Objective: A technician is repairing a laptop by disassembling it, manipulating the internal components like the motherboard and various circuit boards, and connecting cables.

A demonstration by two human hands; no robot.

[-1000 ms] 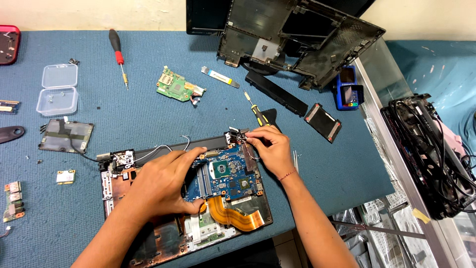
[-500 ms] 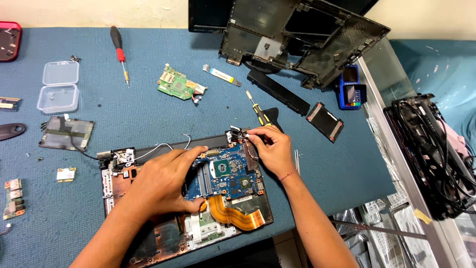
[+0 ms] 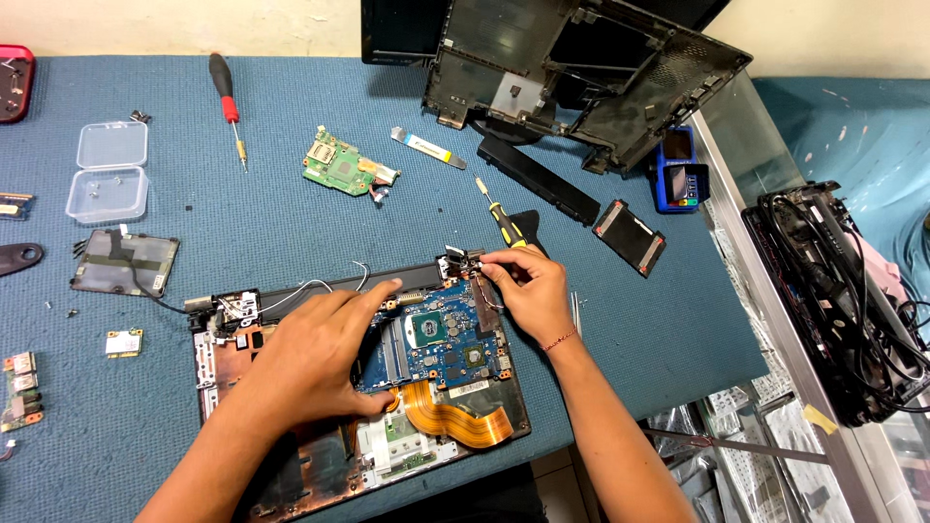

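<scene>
Pressing flat on the opened laptop base (image 3: 291, 455) at lower centre, the left hand (image 3: 315, 358) spreads its fingers beside the blue motherboard (image 3: 441, 344); the right hand (image 3: 528, 291) pinches the small hinge part (image 3: 457, 260) at the board's upper right corner, nearest it. Upper left, a clear plastic box (image 3: 107, 169) looks empty

blue circuit board (image 3: 441, 344), orange ribbon cable (image 3: 455, 418), red-handled screwdriver (image 3: 226, 97), blue tabletop (image 3: 291, 232)

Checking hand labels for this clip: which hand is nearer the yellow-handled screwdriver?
Right. The right hand sits just below the yellow-handled screwdriver; the left hand rests farther away on the opened laptop base.
</scene>
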